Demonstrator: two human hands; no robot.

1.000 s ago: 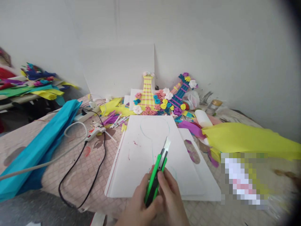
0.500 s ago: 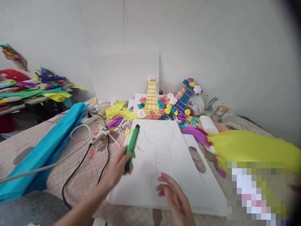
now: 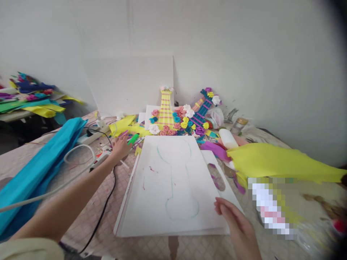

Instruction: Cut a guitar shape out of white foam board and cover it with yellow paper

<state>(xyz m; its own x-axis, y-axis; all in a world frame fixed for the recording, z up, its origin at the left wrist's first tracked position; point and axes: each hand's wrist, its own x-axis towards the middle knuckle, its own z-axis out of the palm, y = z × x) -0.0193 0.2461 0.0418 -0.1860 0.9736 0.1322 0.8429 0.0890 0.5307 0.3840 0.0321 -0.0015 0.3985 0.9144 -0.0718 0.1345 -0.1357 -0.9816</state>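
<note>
- The tabletop, under a pink quilted cloth, carries the craft work and a lot of scraps.
- Blue paper lies in a long fold on the left. Yellow paper spreads on the right.
- The board, white and flat, lies in the middle in front of the person, on top of another white sheet.
- An outline in teal pen is drawn on the board, a guitar-like shape that is wide at the top and rounded at the bottom. The line looks complete. No cut shows along it, so by my judgement the drawing is done and the cutting is not.
- Two finished guitars, covered with strips and paper roses, lean by the wall behind the board.
- The left hand reaches out past the board's far left corner, close to a glue gun. Its fingers are curled round the knife.
- The right hand is loosely open and holds nothing. Its fingertips are at the board's near right edge.
- The knife, green, sticks out of the left hand, off the board and over the scraps. Its blade cannot be made out.
</note>
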